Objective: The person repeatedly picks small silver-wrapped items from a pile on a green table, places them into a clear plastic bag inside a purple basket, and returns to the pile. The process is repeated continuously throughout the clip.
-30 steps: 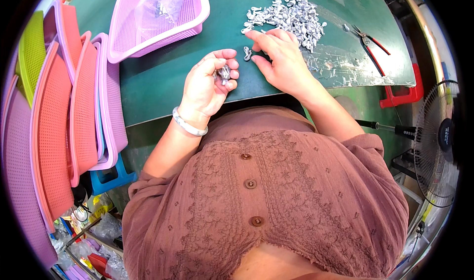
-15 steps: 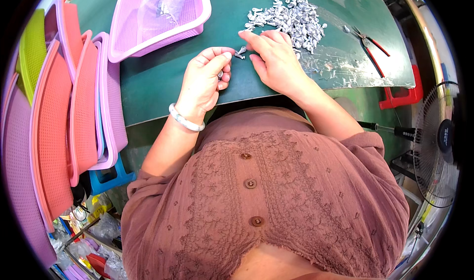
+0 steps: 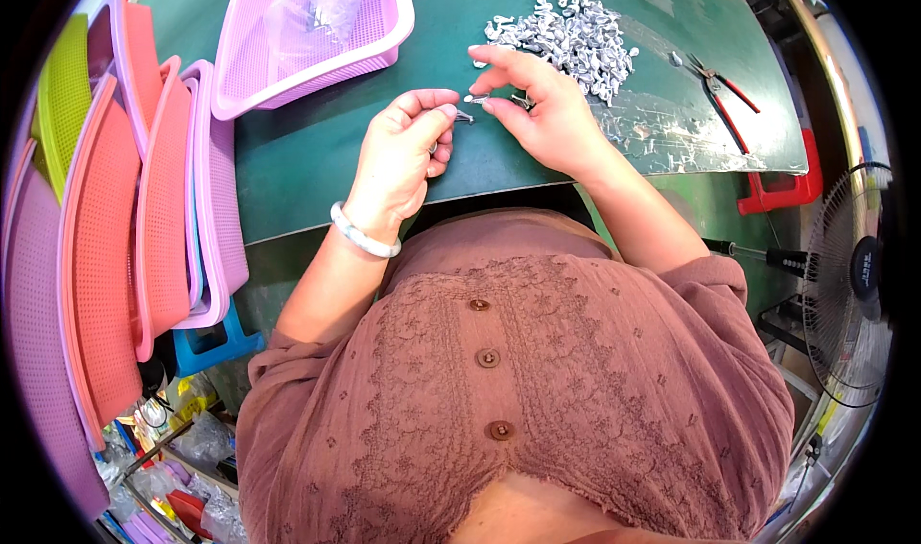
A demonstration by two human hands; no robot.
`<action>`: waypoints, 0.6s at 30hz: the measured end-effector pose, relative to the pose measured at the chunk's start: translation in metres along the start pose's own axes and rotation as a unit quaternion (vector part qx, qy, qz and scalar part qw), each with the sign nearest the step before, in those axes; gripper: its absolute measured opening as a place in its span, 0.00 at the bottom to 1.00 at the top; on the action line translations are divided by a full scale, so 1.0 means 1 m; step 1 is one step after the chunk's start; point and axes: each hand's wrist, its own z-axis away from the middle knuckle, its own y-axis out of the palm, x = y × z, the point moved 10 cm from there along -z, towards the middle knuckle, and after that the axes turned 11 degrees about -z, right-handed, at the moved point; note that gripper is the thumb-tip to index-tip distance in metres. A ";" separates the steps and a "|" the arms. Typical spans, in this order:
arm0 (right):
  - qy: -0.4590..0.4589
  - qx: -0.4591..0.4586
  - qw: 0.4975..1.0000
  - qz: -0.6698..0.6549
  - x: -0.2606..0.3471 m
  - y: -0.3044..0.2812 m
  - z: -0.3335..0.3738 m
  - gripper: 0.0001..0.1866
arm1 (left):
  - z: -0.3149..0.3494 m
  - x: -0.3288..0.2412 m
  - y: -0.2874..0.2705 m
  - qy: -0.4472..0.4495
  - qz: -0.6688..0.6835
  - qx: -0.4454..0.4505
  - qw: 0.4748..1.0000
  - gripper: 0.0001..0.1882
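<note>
My left hand, with a pale bangle on its wrist, is closed in a pinch. A small grey metal piece pokes out from between its thumb and forefinger. Close beside it, my right hand pinches a small silver teardrop-shaped piece at its fingertips. Both pieces are too small for me to name their kind. Behind the right hand lies a heap of similar silver pieces, partly hidden by its fingers.
A purple mesh basket holding a clear plastic bag stands on the green table. Red-handled pliers lie at the right. Stacked coloured baskets line the left side. A fan stands at the far right.
My right hand has drawn its thumb and fingertips round a silver piece near the left hand's fingertips. The left hand stays almost in place, still pinching.
</note>
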 end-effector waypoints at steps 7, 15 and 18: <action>-0.022 -0.053 0.981 -0.184 0.002 -0.005 0.004 0.27 | 0.012 -0.015 0.015 0.045 0.010 0.024 0.999 0.05; -0.086 -0.051 0.991 -0.089 0.030 -0.003 0.008 0.30 | 0.015 -0.020 0.013 0.091 -0.034 -0.010 0.995 0.05; -0.110 -0.055 0.991 -0.059 0.035 -0.003 0.009 0.31 | 0.013 -0.017 0.011 0.094 -0.034 -0.020 0.995 0.05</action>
